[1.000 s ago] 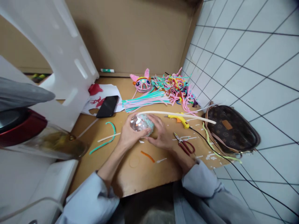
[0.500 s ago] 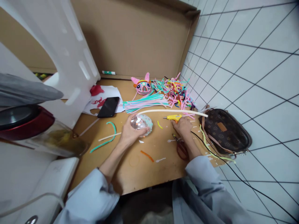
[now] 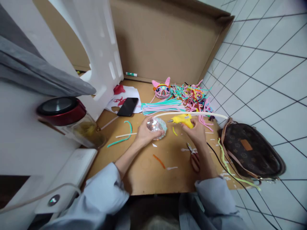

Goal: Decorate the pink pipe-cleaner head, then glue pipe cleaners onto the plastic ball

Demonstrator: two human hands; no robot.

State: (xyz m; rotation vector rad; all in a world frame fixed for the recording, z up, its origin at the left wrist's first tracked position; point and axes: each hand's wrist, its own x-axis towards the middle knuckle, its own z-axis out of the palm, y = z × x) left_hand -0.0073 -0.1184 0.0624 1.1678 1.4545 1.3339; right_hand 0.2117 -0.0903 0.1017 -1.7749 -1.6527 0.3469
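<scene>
My left hand (image 3: pixel 145 132) is wrapped round a clear plastic ball (image 3: pixel 152 124), whose right side is covered in pale teal and whitish fuzzy strands. A long cream pipe cleaner (image 3: pixel 192 113) runs from behind the ball toward the right. My right hand (image 3: pixel 197 131) grips a yellow glue gun (image 3: pixel 182 119) by its handle, and the nozzle points left at the ball without touching it. A short yellow pipe cleaner piece (image 3: pixel 175 131) lies between the ball and the gun. Below my right hand rest red-handled scissors (image 3: pixel 194 160).
At the back are a pink-eared animal head (image 3: pixel 162 90), laid-out pipe cleaners (image 3: pixel 164 106) and a tangled heap (image 3: pixel 195 95). A phone (image 3: pixel 128 106) lies on paper. Glass bottle (image 3: pixel 85 131) left, brown handbag (image 3: pixel 254 150) right. A black cord (image 3: pixel 223 167) trails off the table.
My right hand has closed round the glue gun's handle and lifted it slightly, now clear of the scissors. My left hand still holds the ball. The whole view has shifted, so things appear further right.
</scene>
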